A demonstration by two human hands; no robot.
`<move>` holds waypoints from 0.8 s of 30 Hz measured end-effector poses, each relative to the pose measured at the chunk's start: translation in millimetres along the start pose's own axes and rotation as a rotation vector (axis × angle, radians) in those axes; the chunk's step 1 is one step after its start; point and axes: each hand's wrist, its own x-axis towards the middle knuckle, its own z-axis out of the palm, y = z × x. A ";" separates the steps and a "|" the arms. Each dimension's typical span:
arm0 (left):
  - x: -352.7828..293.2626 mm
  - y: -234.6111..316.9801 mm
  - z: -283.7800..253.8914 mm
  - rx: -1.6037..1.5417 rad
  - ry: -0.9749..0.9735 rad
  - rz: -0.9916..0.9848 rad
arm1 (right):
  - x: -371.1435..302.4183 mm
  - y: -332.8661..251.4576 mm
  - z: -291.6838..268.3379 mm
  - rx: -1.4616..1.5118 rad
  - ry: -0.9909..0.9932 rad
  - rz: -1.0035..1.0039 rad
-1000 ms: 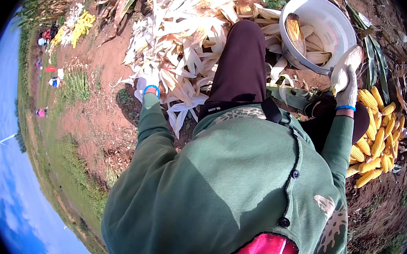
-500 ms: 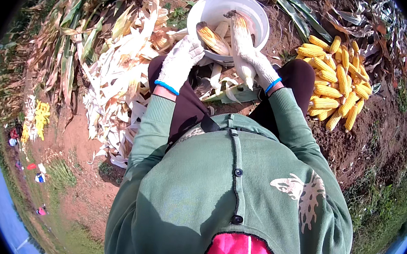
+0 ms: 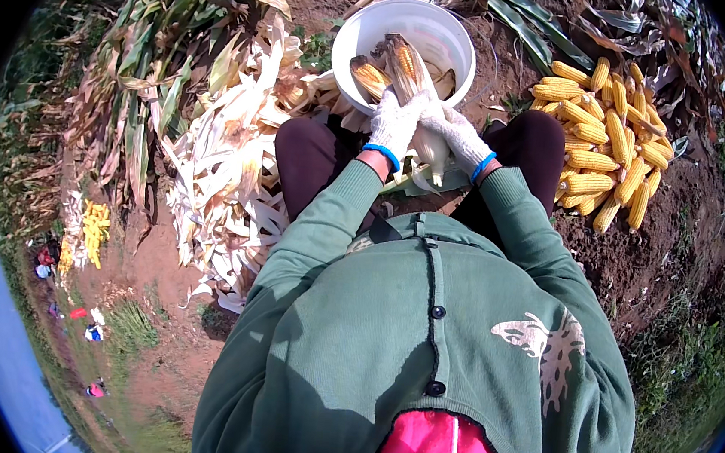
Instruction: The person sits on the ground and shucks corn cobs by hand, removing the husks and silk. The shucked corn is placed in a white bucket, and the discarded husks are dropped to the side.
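From where I stand, treat the seated person (image 3: 362,330) as the dial centre, twelve o'clock straight ahead, and read left to right. Between ten and eleven o'clock are leafy stalks (image 3: 138,86); nearer, at ten o'clock, lies a heap of stripped husks (image 3: 234,163). At twelve o'clock a white bucket (image 3: 435,39) contains a second ear (image 3: 369,78), partly sheathed, kernels exposed. On its near side, the gloved left hand (image 3: 398,119) bears on the held ear (image 3: 408,71); its fingers are bunched against the husk, but I cannot tell whether they pinch a leaf. The held ear points its tip toward twelve, over the bucket, butt toward the person. The gloved right hand (image 3: 457,135) has its fingers wrapped around the ear from the right. Between one and two o'clock lies the bare-ear pile (image 3: 616,141). Status, as judged: the piled ears are done; the held ear is barely started, most husk attached though kernels show near the tip; the second ear remains. Count: one husk heap, leaves not countable; one bucket; one second ear, plus pale pieces (image 3: 442,80) that may be ears or loose husk; two hands; one held ear; one bare-ear pile, over twenty visible, overlap preventing an exact total.
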 end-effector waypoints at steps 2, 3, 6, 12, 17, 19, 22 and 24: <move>-5.5 4.8 -0.8 0.057 -0.030 -0.016 | -0.3 0.8 -0.1 0.001 0.032 -0.050; 0.9 -5.8 -4.4 0.042 -0.055 -0.009 | -0.2 -1.1 1.2 0.007 0.020 -0.045; 23.2 -36.8 -23.6 0.551 -0.100 0.225 | 1.4 -0.4 0.4 0.125 -0.001 0.007; 21.7 -23.5 -20.7 0.043 -0.070 0.039 | 11.1 9.6 -1.5 0.114 0.039 -0.130; 32.0 -44.4 -28.6 -0.172 -0.027 -0.113 | 10.0 5.8 2.7 0.109 0.045 -0.111; 20.8 -31.6 -25.2 -0.293 -0.024 -0.136 | 10.7 9.5 0.6 0.081 0.051 -0.134; 10.2 -23.7 -17.7 -0.577 -0.036 -0.171 | 7.6 8.2 -1.9 0.127 0.092 -0.076; 2.8 -20.9 -17.4 -0.563 -0.047 -0.156 | 12.6 13.3 -7.9 0.203 0.148 -0.037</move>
